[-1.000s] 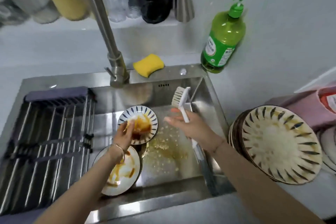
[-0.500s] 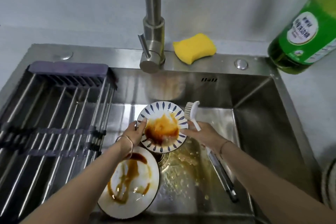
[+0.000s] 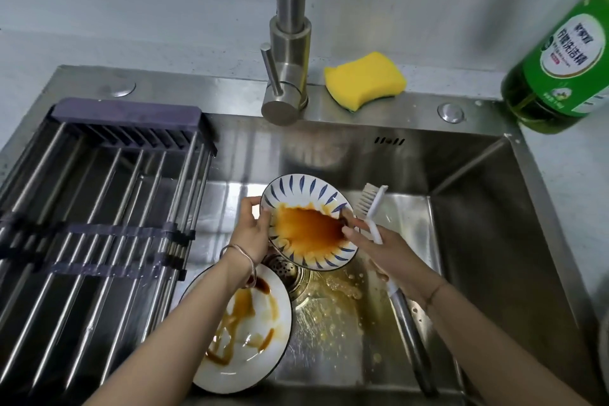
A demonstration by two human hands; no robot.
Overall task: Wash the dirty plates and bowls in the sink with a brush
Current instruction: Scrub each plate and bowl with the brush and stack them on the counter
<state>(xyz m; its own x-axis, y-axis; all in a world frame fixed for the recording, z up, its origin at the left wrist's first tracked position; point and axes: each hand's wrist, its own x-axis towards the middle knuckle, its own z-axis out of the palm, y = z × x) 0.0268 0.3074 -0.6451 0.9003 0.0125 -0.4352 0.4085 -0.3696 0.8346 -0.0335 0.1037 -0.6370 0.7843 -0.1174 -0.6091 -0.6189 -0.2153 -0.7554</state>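
**Soiled bowl being held above the sink drain**

A blue-rimmed bowl (image 3: 304,197) is being held tilted over the drain strainer (image 3: 286,271) of the steel sink (image 3: 487,241), its inside coated with orange-brown sauce. Its left rim is being gripped by the left hand (image 3: 252,234), thumb on the inner face and fingers behind. The white-handled brush (image 3: 371,208) is being clasped around its handle by the right hand (image 3: 382,252), bristles pointing up and away from the person, just beside the bowl's right rim; that rim is being touched by the same hand's fingertips (image 3: 350,230). A white plate (image 3: 250,339), streaked with brown sauce, is lying in the near left part of the basin, partly beneath the left wrist. Yellowish greasy residue (image 3: 339,293) is being shown on the basin floor beside the drain. The left half of the sink is being spanned by a roll-up drying rack (image 3: 99,208). A faucet (image 3: 290,53) and a yellow sponge (image 3: 364,79) are being carried by the rear ledge, and a green detergent bottle (image 3: 566,59) is standing on the surface (image 3: 573,168) at the right rear corner.
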